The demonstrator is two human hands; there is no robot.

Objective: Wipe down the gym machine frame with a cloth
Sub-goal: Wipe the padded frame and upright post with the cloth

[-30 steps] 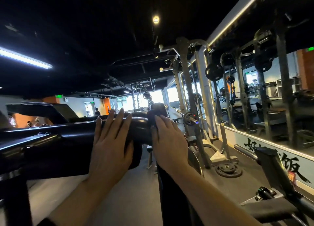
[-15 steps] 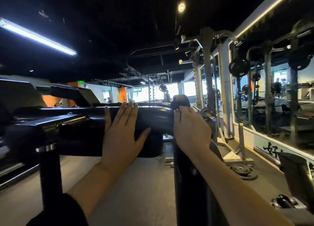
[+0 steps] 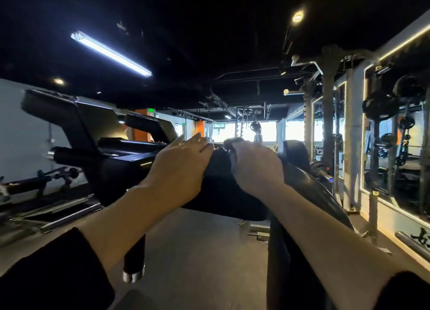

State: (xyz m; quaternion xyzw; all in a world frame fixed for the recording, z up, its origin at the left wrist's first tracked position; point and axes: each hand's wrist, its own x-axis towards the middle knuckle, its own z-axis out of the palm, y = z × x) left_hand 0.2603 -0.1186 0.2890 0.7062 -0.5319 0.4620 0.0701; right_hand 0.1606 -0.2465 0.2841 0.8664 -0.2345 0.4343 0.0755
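So I'm looking at both hands up on the black gym machine frame (image 3: 130, 167), which is stretching across the middle from the left. The left hand (image 3: 183, 163) is lying flat on the padded part, fingers straight and together. The right hand (image 3: 253, 163) is curling its fingers over the top just beside it, maybe bunching a dark cloth (image 3: 221, 153), honestly can't tell for sure.

Mirror wall (image 3: 395, 135) and racks are sitting far right.

A single wide-angle view looks from the person's head, facing forward along the gym floor and only slightly downward; both forearms reach in from the bottom edge, with the left hand (image 3: 183, 163) and right hand (image 3: 253, 163) close in at centre frame; the mirrored wall (image 3: 395, 146) runs along the right.
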